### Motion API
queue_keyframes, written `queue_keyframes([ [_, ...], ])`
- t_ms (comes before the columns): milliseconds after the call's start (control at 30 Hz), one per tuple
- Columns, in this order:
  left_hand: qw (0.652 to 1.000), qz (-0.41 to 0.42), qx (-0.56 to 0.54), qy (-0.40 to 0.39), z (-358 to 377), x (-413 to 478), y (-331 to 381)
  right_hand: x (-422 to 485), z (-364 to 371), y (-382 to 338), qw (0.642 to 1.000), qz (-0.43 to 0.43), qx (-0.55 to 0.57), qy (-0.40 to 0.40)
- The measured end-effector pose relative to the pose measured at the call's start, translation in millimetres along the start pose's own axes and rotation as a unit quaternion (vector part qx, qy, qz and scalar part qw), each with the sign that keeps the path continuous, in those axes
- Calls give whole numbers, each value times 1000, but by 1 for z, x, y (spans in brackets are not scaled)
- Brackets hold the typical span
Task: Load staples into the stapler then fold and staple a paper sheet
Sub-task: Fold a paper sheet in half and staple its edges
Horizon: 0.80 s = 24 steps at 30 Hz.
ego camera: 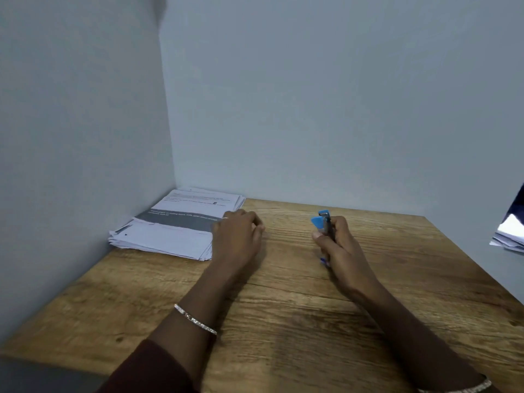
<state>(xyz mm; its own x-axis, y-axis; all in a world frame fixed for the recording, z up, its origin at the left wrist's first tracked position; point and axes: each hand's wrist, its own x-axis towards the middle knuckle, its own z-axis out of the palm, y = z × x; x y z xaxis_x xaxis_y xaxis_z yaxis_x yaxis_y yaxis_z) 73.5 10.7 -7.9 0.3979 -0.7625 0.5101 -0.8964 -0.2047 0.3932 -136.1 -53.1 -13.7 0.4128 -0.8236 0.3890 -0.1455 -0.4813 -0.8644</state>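
At a wooden table (283, 321) set into a grey corner, we see the right hand (341, 251) wrapped around a small blue stapler (322, 221). It is held clear of the tabletop with its nose pointing up and away from the person. The left hand (238, 236) rests on the wood with its fingers curled under, just beside a stack of printed sheets (170, 231) pushed against the left wall. We cannot tell whether that hand holds anything, and no strip of staples shows anywhere in view. A bracelet (195, 320) circles the left wrist, and a second pile of paper (509, 236) pokes in at the right edge.

We judge this to be the loading step, barely begun. The stapler's blue top seems to stand slightly apart from the metal body (it is too small for us to be sure). To do it well, we would steady the base in the right hand and swing the top fully back. The strip then goes into the channel legs down, pushed flush, and the top closes until it clicks. The risks are fingertips near the nose and a strip that snaps. The sheets wait within easy reach.
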Motion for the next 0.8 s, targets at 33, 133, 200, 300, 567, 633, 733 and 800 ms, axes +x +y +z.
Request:
queue_keyframes([
  [33,999,-25,32,-4,-5,-1,-14,-2,1,-2,1000,-5,-9,-3],
  [133,990,-105,90,-21,-14,-5,-51,-9,3,-8,995,-50,-84,-11],
  [200,986,-122,109,-41,-17,-5,-67,-12,6,-13,987,-84,-132,-20],
  [300,982,-113,135,-62,-15,0,-73,-15,10,-15,979,-103,-173,-32],
  [567,972,-107,199,-58,-11,21,-67,-9,4,-6,959,-56,-258,-105],
  [633,975,-106,191,-44,-10,23,-68,-6,6,-2,951,-69,-281,-105],
  [733,980,-97,171,-14,-9,23,-71,-3,9,-1,939,-74,-320,-106],
  [800,980,-86,177,-2,-9,24,-73,-3,10,-2,933,-63,-340,-99],
])
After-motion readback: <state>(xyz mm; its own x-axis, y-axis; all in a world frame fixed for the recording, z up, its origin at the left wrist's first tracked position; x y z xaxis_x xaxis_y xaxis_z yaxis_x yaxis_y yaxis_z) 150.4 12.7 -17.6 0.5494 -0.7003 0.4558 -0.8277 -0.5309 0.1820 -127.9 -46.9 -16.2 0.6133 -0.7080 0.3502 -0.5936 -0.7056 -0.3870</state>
